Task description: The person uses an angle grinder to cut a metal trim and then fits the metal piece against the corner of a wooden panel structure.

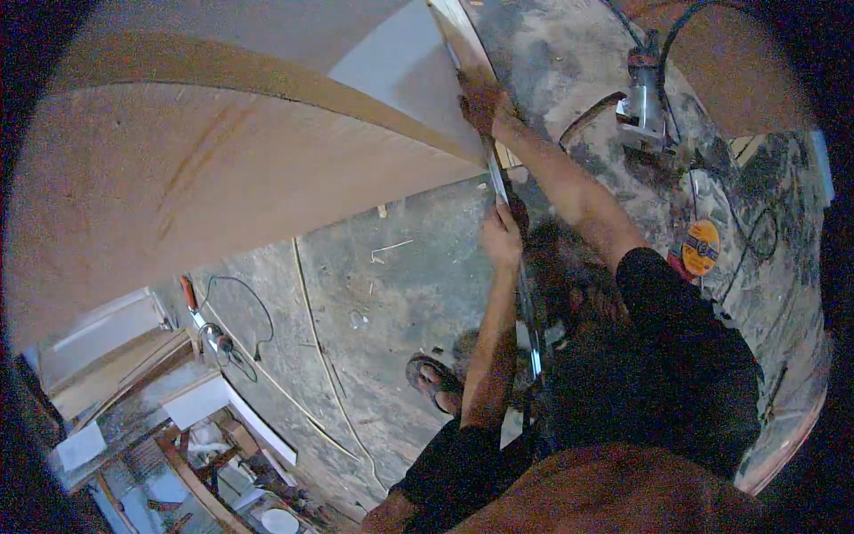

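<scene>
A long, narrow, shiny strip (499,182) runs from the far edge of a large board (178,178) down towards my body. My left hand (503,234) is closed around the strip just below the board's corner. Farther up, my right hand (481,105) is wrapped over the strip where it meets the edge of a pale panel (391,67). That hand's fingertips are partly hidden behind the strip. The strip's lower end passes between my arms, close to my dark clothing. Its exact material cannot be made out.
A corded power tool (645,102) stands on the floor at the right, near a round yellow item (701,246). Another corded tool with an orange end (189,294) lies at the left. Cables cross the stained floor (356,285). Wood offcuts (200,481) are piled lower left.
</scene>
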Action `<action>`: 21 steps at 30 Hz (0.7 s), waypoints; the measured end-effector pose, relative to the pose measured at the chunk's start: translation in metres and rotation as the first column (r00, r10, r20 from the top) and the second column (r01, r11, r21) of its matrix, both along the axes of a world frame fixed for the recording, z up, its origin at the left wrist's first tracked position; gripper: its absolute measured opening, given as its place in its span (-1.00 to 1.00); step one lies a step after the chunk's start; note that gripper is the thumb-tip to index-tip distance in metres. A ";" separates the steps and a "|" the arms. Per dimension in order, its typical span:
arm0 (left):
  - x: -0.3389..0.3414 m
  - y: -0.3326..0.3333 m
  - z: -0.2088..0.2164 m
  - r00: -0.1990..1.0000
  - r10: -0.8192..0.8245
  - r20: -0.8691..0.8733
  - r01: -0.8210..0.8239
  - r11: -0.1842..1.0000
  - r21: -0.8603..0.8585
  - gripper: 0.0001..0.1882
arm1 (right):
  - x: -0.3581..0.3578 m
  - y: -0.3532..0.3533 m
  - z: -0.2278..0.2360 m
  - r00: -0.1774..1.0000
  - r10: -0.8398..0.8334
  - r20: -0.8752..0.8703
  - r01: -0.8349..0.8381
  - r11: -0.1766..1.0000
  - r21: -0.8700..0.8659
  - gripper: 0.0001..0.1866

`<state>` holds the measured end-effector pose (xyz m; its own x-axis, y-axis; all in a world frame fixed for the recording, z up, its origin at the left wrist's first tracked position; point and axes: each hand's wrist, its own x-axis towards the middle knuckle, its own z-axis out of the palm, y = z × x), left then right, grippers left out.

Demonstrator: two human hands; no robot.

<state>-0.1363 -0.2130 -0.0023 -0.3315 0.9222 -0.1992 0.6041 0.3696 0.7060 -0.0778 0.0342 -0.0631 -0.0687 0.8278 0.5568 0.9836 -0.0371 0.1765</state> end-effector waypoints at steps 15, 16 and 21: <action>0.019 0.001 -0.003 0.991 -0.020 0.134 0.006 0.995 0.101 -0.39 | 0.025 0.014 -0.049 -0.198 -0.726 0.659 0.155 0.641 0.752 -0.47; 0.023 0.001 -0.004 0.988 -0.027 0.153 0.015 0.997 0.079 -0.39 | 0.035 0.014 -0.050 -0.471 -0.660 0.585 0.051 0.641 0.765 -0.48; -0.009 0.001 -0.016 0.999 -0.007 0.046 0.006 1.000 0.021 -0.49 | 0.011 -0.001 -0.008 -0.943 -0.324 -0.078 -0.326 0.848 0.418 -0.48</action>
<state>-0.1450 -0.2124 -0.0186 -0.3162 0.9286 -0.1943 0.5735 0.3502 0.7406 -0.0663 0.0329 -0.0712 -0.2440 0.9576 -0.1532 -0.9275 -0.2766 -0.2516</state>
